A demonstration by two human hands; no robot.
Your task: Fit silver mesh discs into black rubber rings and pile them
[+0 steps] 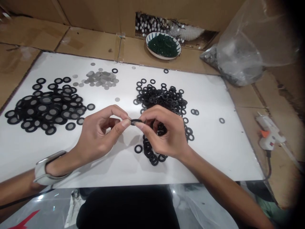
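Brown cardboard [88, 46] borders a smooth white table [209, 152] along its far side and to left and right. Above the middle of the table, the left hand [102, 133] and the right hand [166, 130] pinch one flat black ring [136, 120] between thumbs and forefingers, one at its left edge, the other at its right. It shows nearly edge-on, its long axis running left to right; whether a disc sits inside cannot be told. Around and beyond the right hand spreads a heap of open-centred black rings [164, 98]. Farther off, left of middle, lies a pile of thin round grey discs [102, 79], and at left a broad heap of black rings with grey centres [45, 108]. Judging by these, the work seems well along: many pieces at left look finished, while plenty of open rings and loose discs remain. On the far cardboard stands a white bowl with a blue-striped rim [148, 39], and at right lies a white glue gun [267, 141].
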